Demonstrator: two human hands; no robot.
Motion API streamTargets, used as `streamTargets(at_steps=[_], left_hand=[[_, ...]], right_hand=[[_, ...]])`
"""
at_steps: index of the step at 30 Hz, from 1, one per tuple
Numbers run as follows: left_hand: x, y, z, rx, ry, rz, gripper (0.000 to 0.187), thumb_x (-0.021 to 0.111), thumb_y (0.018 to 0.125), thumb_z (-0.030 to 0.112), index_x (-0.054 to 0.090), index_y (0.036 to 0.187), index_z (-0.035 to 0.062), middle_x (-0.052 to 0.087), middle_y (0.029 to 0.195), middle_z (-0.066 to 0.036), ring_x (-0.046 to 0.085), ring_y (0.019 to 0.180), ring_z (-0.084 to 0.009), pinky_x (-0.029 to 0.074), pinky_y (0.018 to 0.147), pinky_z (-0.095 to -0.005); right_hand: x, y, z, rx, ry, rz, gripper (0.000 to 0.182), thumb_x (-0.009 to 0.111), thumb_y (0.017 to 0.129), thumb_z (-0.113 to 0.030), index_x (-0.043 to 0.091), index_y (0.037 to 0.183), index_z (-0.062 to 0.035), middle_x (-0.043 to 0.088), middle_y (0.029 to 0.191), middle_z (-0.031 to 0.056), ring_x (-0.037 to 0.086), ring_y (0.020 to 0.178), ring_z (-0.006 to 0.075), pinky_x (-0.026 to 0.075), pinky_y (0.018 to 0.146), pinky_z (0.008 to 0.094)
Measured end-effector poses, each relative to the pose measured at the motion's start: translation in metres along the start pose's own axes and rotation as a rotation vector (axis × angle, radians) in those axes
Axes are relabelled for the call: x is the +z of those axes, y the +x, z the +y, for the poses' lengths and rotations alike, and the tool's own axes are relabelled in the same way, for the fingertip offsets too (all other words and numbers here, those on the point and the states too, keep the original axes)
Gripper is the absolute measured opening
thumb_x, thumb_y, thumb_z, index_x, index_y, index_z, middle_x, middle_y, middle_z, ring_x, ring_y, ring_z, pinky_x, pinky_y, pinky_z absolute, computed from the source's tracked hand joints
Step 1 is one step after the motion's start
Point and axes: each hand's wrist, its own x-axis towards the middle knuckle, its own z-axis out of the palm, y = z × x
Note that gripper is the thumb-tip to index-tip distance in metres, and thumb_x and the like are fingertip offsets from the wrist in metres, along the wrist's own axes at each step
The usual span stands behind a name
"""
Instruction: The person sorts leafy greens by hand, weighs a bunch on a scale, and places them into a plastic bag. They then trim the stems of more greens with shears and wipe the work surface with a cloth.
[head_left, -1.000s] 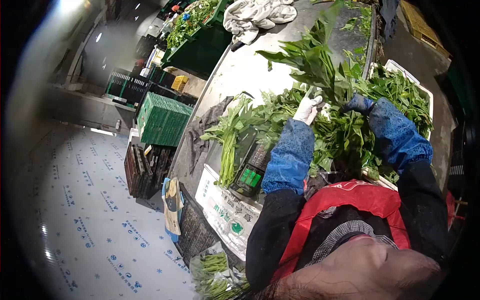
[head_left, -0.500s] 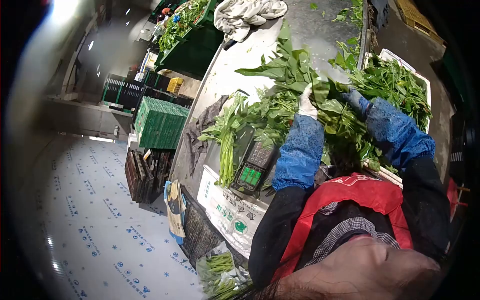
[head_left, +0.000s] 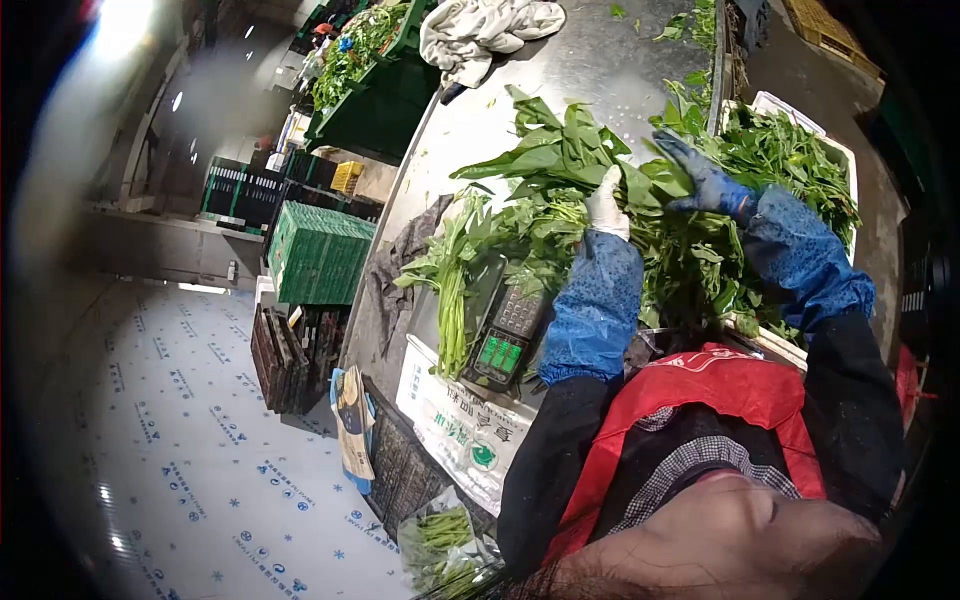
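My left hand (head_left: 606, 205), in a white glove, is closed around a bunch of leafy greens (head_left: 560, 150) whose broad leaves point away from me. To its right, my right hand (head_left: 705, 180), in a blue glove, has its fingers spread beside the leaves and grips nothing. Under and between my forearms lies a pile of greens (head_left: 690, 255). Left of my left forearm stands a digital scale (head_left: 508, 335) with a lit green display. A bundle of long-stemmed greens (head_left: 453, 315) lies beside its keypad.
A white foam box (head_left: 845, 165) full of greens stands at the right. A crumpled cloth (head_left: 480, 35) lies on the metal table (head_left: 620, 65) at the far end. Stacked green crates (head_left: 320, 255) are left of the table. Bagged greens (head_left: 440, 535) lie near my body.
My right hand has come out of the leaves, moved up and opened its fingers. My left hand keeps its hold, and the bunch's leaf tips have shifted left and down.
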Motion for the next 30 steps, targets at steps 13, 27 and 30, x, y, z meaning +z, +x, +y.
streamTargets(at_steps=[13, 27, 30], left_hand=[[-0.011, -0.011, 0.056, 0.023, -0.083, -0.202, 0.024, 0.054, 0.081, 0.016, 0.059, 0.1, 0.002, 0.061, 0.097, -0.006, 0.057, 0.091, -0.0179, 0.044, 0.086, -0.0338], [-0.027, -0.015, 0.054, -0.103, -0.079, -0.244, 0.038, 0.055, 0.079, 0.016, 0.05, 0.113, -0.0017, 0.057, 0.106, -0.013, 0.056, 0.096, -0.0274, 0.044, 0.087, -0.0432], [-0.026, -0.023, 0.073, -0.062, -0.101, -0.215, 0.04, 0.054, 0.08, 0.017, 0.048, 0.116, -0.0007, 0.055, 0.111, -0.013, 0.054, 0.099, -0.0275, 0.043, 0.088, -0.0434]], right_hand=[[-0.011, -0.03, 0.053, 0.533, -0.491, -0.634, 0.026, 0.06, 0.063, -0.017, 0.063, 0.087, -0.0075, 0.06, 0.087, 0.0155, 0.057, 0.084, 0.0326, 0.046, 0.073, 0.0385], [0.036, -0.037, 0.074, 0.694, 0.629, -0.094, 0.025, 0.061, 0.08, -0.023, 0.057, 0.097, -0.0054, 0.059, 0.083, 0.0007, 0.051, 0.073, 0.0091, 0.045, 0.067, 0.026], [0.013, -0.055, 0.086, 0.552, 0.149, -0.267, 0.03, 0.06, 0.079, -0.028, 0.057, 0.098, -0.0048, 0.061, 0.086, 0.0064, 0.056, 0.075, 0.0203, 0.046, 0.071, 0.0323]])
